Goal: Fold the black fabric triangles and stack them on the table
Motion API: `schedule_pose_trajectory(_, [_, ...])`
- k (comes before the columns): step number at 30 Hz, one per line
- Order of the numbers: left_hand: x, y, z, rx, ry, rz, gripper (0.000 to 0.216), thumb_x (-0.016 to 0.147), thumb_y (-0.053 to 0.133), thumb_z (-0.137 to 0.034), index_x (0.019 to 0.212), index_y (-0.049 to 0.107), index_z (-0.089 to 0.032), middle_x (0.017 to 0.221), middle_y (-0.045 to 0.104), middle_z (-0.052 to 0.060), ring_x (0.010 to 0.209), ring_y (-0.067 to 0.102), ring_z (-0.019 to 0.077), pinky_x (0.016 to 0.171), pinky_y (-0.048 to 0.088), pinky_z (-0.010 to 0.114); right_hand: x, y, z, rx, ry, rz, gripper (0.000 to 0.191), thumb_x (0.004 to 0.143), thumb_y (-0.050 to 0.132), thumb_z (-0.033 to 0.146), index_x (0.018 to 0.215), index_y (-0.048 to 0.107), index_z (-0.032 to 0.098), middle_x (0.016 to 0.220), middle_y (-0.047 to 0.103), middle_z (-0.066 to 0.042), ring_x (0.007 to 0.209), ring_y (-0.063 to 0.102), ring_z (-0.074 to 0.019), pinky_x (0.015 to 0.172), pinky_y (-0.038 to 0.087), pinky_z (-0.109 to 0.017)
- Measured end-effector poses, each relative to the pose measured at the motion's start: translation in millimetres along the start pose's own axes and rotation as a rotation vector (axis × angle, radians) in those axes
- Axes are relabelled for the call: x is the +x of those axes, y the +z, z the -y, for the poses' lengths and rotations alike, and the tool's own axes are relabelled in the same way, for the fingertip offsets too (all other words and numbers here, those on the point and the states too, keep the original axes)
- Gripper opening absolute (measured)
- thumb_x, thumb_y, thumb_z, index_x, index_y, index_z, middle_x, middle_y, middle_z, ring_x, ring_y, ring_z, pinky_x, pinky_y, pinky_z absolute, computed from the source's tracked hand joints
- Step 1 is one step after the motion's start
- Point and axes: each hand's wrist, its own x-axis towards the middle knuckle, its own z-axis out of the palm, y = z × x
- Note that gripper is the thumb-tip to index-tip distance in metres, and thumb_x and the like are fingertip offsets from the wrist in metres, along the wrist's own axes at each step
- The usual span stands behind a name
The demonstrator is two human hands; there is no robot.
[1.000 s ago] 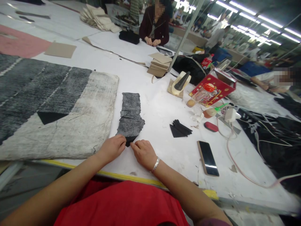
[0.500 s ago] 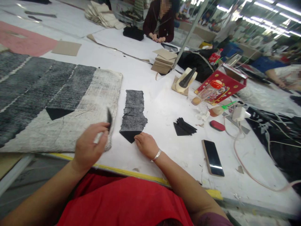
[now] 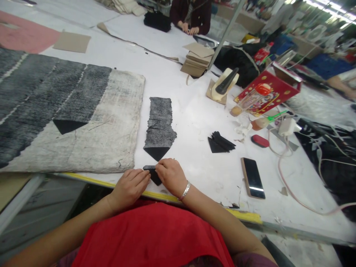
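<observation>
- Padded cloth (image 3: pixel 119 111): ahead of my left hand (image 3: pixel 130 187).
- That hand's fingers closed on black piece (image 3: pixel 155 176), between my hands.
- Gray strip (image 3: pixel 159 120) just beyond.
- My right hand (image 3: pixel 172 177): pinching piece's right side.
- Phone (image 3: pixel 253 178): farther right.

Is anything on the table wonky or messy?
Yes, a little. The short gray strip bulges on its right side, just above the black triangle, so its edge looks uneven. A crumpled white scrap lies near the red oval thing, like litter.
</observation>
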Motion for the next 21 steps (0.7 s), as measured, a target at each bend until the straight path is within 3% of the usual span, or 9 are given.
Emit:
schedule_pose_trajectory(5, [-4, 3, 2, 0.066, -0.020, 0.019, 0.023, 0.081, 0.056, -0.019, 0.103, 0.062, -0.013, 0.104, 0.066, 0.010, 0.089, 0.057, 0.0221, 0.078, 0.041, 0.038, 19, -7, 13, -0.095, 0.119, 0.158, 0.012, 0.086, 0.057, 0.030, 0.090, 0.058, 0.019, 0.091, 0.056, -0.005, 0.086, 0.049, -0.0204, 0.075, 0.034, -0.032])
schedule_pose_trajectory(10, [-4, 1, 8, 0.080, -0.038, 0.045, 0.023, 0.082, 0.057, -0.024, 0.102, 0.063, -0.016, 0.108, 0.064, 0.009, 0.092, 0.057, 0.0220, 0.079, 0.041, 0.038, 29, -10, 15, -0.076, 0.154, 0.224, 0.011, 0.084, 0.059, 0.030, 0.088, 0.059, 0.019, 0.088, 0.056, -0.005, 0.085, 0.049, -0.0209, 0.073, 0.034, -0.032])
schedule_pose_trajectory(15, [-4, -2, 12, 0.078, -0.058, 0.042, 0.023, 0.081, 0.058, -0.028, 0.102, 0.063, -0.019, 0.108, 0.065, 0.007, 0.091, 0.058, 0.0223, 0.078, 0.041, 0.037, 28, -5, 10, -0.017, 0.096, 0.174, 0.013, 0.088, 0.054, 0.030, 0.089, 0.062, 0.020, 0.091, 0.055, -0.006, 0.087, 0.047, -0.0191, 0.076, 0.033, -0.033])
schedule_pose_trajectory(21, [-10, -1, 16, 0.074, -0.052, 0.049, 0.022, 0.081, 0.058, -0.029, 0.101, 0.063, -0.021, 0.110, 0.065, 0.007, 0.091, 0.059, 0.0214, 0.080, 0.040, 0.037, 15, 16, -2, 0.051, -0.105, 0.047, 0.022, 0.093, 0.044, 0.021, 0.107, 0.061, 0.018, 0.089, 0.058, -0.006, 0.081, 0.046, -0.0172, 0.074, 0.034, -0.030])
